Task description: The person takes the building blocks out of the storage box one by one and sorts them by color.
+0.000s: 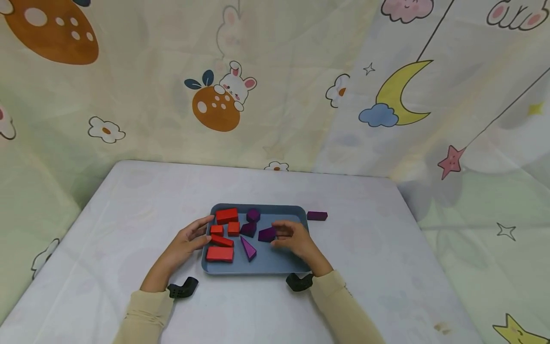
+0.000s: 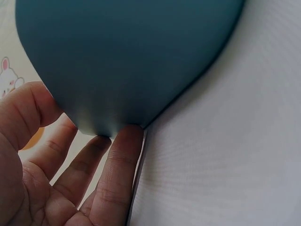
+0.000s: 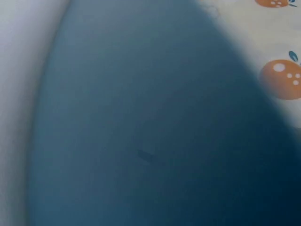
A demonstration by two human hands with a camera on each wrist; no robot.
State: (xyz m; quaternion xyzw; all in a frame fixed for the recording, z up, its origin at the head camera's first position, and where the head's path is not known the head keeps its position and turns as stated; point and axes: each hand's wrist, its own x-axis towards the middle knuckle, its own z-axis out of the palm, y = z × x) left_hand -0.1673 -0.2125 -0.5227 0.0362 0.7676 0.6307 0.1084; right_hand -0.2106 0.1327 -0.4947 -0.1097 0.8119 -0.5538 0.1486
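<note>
A shallow blue-grey tray (image 1: 275, 263) lies on the table with red and purple blocks in it. At its left side my left hand (image 1: 187, 241) holds the edge; the left wrist view shows the thumb over the rim and fingertips against the outer wall (image 2: 127, 70). Over the tray's right half, my right hand (image 1: 294, 238) pinches the right end of a purple block (image 1: 267, 234) between thumb and fingers. Nearby lie a dark purple block (image 1: 248, 229), a round-looking purple block (image 1: 253, 215) and a purple triangular block (image 1: 248, 249). The right wrist view shows blurred tray surface, no hand.
Several red blocks, including a large one (image 1: 220, 254) and a small one (image 1: 233, 229), fill the tray's left part. A long purple block (image 1: 317, 216) lies on the white table (image 1: 356, 248), outside the tray's upper right corner. A patterned cloth (image 1: 292, 95) hangs behind.
</note>
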